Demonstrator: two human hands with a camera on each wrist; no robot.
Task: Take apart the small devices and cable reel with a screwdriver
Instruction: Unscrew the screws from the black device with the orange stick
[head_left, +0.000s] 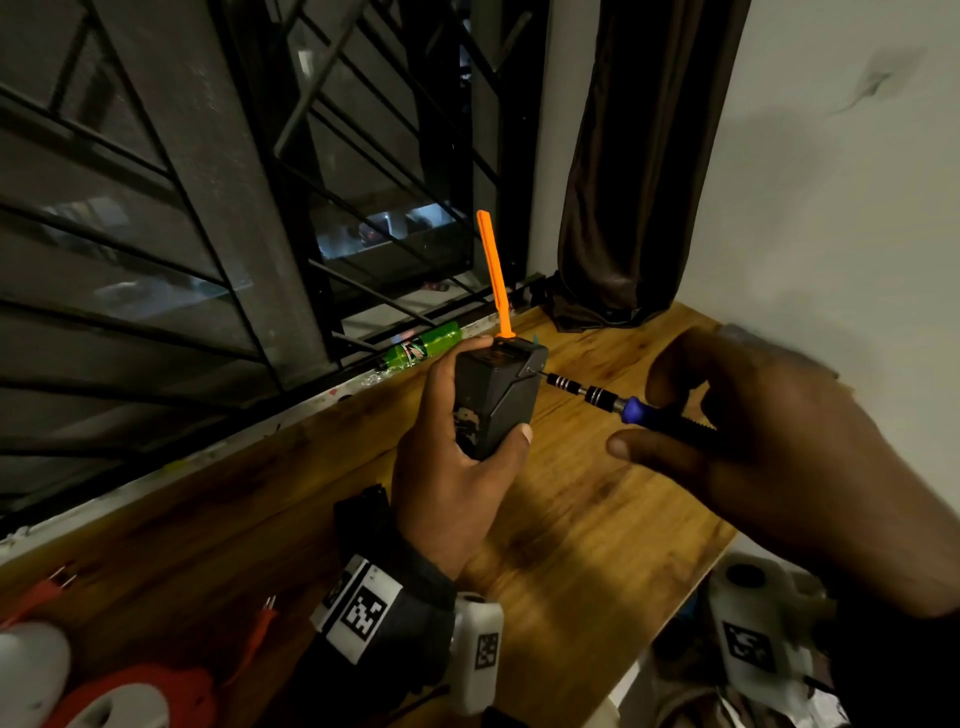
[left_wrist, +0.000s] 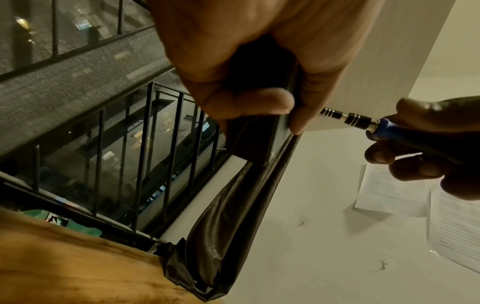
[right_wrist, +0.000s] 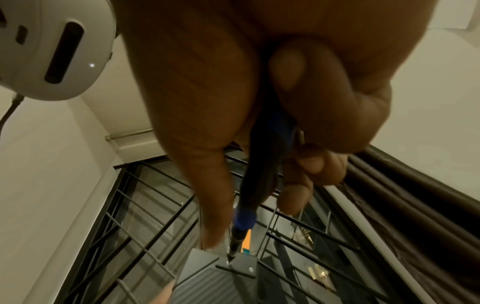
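The left hand (head_left: 447, 467) holds a small black device (head_left: 493, 400) upright above the wooden table (head_left: 597, 545), fingers and thumb curled round its body; an orange strip (head_left: 493, 270) stands up from its top. The right hand (head_left: 779, 457) pinches the screwdriver (head_left: 618, 402) by its handle, fingers curled, the tip set on a screw at the device's upper right side. A green bottle (head_left: 423, 348) lies by the window.

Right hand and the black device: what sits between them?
Only the screwdriver spans from the right hand to the black device; head view shows it, over bare wooden table.
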